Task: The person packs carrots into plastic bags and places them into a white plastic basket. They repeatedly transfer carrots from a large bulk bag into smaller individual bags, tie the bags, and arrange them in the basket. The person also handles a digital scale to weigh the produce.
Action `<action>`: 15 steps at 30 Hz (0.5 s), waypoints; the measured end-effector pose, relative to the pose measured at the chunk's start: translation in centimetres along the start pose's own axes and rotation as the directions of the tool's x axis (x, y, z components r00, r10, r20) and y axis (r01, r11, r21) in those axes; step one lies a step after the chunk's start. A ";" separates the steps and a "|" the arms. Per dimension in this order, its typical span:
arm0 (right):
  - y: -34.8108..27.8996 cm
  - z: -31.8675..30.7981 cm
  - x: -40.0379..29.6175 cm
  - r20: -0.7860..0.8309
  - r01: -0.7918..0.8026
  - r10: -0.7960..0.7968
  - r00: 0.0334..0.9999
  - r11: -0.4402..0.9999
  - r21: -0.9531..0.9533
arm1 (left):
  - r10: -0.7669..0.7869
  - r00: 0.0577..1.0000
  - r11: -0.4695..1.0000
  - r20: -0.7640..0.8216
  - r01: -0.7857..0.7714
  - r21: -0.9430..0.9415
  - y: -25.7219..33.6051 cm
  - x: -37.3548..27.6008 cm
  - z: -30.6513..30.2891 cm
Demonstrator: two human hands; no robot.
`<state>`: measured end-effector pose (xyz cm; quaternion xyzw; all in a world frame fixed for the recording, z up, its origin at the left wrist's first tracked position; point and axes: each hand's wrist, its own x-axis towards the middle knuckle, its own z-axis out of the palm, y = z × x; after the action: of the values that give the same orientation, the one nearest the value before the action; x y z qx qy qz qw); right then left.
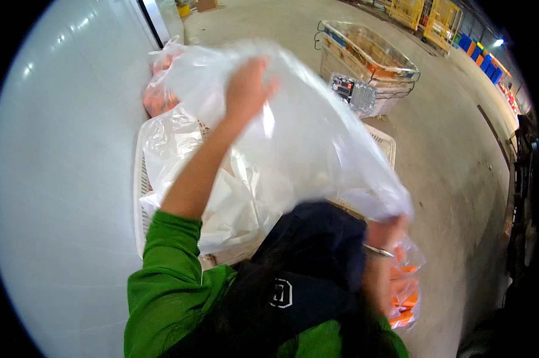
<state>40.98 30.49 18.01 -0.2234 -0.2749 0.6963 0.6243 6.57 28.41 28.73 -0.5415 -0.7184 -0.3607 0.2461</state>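
A large translucent plastic bag (301, 138) billows in front of me, stretched between my two hands. My left hand (248, 91) is raised against its upper part, thumb apart; motion blur hides whether the fingers pinch the film. Low on the right, my right hand (387, 230) is closed on a gathered edge of the same bag. Below the bag stands a whitish slatted plastic crate (139, 210), with crumpled white plastic sheeting (229, 210) spread over it. The bag hides much of the crate.
A clear bag with orange contents (160, 98) lies beyond the crate; another bag of orange pieces (403, 291), apparently carrots, is beside my right forearm. Stacked crates (354, 53) stand ahead, with a film-wrapped digital display (352, 91) before them. A smooth pale wall (68, 156) rises at left.
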 end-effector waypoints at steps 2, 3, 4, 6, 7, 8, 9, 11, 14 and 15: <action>-6.1 -7.1 1.6 -0.112 0.227 -0.260 0.959 0.943 -0.244 | -0.030 0.987 0.997 0.157 0.020 0.068 -2.9 -8.8 4.7; -9.0 -9.6 1.2 -0.184 0.293 -0.323 0.928 0.941 -0.171 | -0.118 0.970 0.976 0.214 0.073 0.207 -3.2 -13.0 6.3; -12.1 -12.2 0.3 -0.164 0.388 -0.466 0.869 0.849 -0.357 | -0.267 0.921 0.952 0.283 0.207 0.225 -3.4 -16.4 7.4; -16.5 -14.4 -2.0 -0.245 0.345 -0.542 0.804 0.760 -0.550 | -0.560 0.710 0.817 0.427 0.390 0.424 -2.3 -20.1 7.3; -18.5 -15.5 -2.8 -0.128 0.339 -0.446 0.886 0.810 -0.479 | -0.620 0.680 0.784 0.391 0.516 0.347 -2.6 -20.8 7.7; -19.1 -16.5 -2.7 -0.162 0.380 -0.547 0.821 0.736 -0.561 | -0.681 0.639 0.730 0.359 0.630 0.264 -3.4 -21.6 8.2; -19.4 -17.0 -2.8 -0.201 0.384 -0.631 0.749 0.662 -0.644 | -0.744 0.580 0.655 0.331 0.732 0.190 -4.2 -23.3 8.6; -18.7 -15.7 -2.2 -0.260 0.373 -0.669 0.697 0.647 -0.665 | -0.761 0.593 0.637 0.264 0.759 0.133 -6.2 -25.0 9.0; -17.7 -11.7 -1.4 -0.305 0.367 -0.646 0.699 0.691 -0.623 | -0.706 0.655 0.706 0.269 0.681 0.195 -5.6 -24.4 8.8; -16.9 -10.0 -1.1 -0.321 0.358 -0.625 0.711 0.716 -0.600 | -0.674 0.679 0.738 0.289 0.629 0.244 -5.0 -24.0 8.5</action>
<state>60.24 31.58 21.68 -0.4638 -0.3220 0.3175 0.7618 9.09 19.90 4.32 -0.2895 -0.9172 -0.2738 -0.0008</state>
